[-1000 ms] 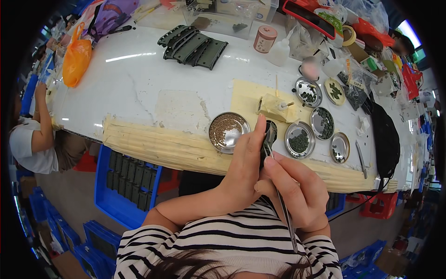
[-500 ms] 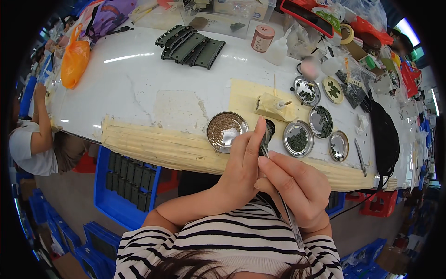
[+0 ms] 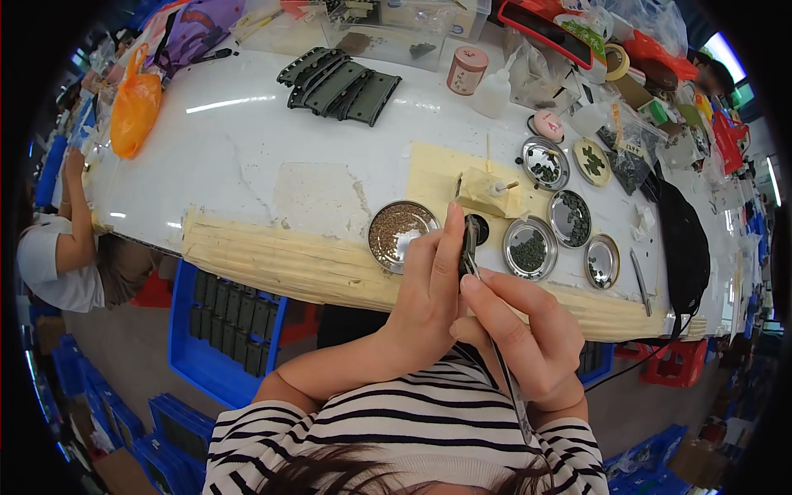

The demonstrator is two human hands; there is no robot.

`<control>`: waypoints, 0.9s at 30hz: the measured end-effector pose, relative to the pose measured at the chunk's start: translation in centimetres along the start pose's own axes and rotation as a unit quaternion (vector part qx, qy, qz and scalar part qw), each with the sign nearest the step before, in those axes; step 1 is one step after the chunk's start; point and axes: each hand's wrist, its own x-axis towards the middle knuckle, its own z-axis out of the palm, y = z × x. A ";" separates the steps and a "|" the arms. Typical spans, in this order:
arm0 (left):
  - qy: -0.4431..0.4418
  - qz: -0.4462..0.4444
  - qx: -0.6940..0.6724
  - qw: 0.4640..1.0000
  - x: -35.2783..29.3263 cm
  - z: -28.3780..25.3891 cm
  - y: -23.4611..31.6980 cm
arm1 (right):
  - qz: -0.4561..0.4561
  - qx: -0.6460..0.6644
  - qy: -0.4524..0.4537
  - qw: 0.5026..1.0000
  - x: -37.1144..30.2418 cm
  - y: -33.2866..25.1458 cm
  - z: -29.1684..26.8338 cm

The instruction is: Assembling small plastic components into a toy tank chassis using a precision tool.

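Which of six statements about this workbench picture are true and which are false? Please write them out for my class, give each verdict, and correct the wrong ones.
1. The right hand holds a thin metal tool. True.
2. The left hand holds nothing. False: it holds a dark piece.
3. The round dish closest to the left hand has brown grains in it. True.
4. The orange bag is at the right end of the table. False: it is toward the left end.
5. The pink tin stands to the right of the stacked green panels. True.
6. The blue tray below the table holds yellow balls. False: it holds dark green pieces.
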 end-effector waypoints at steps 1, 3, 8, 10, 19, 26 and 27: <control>0.003 0.006 0.006 1.000 0.0 0.1 -0.1 | -0.002 -0.001 0.001 1.000 0.0 0.0 0.0; 0.010 0.018 0.017 1.000 -0.1 0.2 -0.3 | -0.006 -0.002 0.003 1.000 0.0 0.1 0.1; -0.016 -0.006 0.010 1.000 -0.4 0.3 -0.3 | -0.015 -0.014 -0.024 0.999 0.6 0.0 -0.4; -0.024 -0.016 0.003 1.000 -0.6 0.4 -0.2 | -0.019 -0.009 -0.041 0.999 0.8 0.1 -0.7; -0.046 0.016 0.062 0.997 -0.7 0.5 -0.2 | -0.069 -0.041 -0.063 0.995 1.2 0.1 -1.1; -0.056 -0.104 -0.172 0.978 -0.2 0.2 -0.5 | 0.027 0.023 -0.001 0.999 1.3 0.5 -0.9; -0.058 -0.111 -0.196 0.973 -0.1 0.0 -0.6 | 0.056 0.052 0.026 0.997 1.2 0.6 -1.2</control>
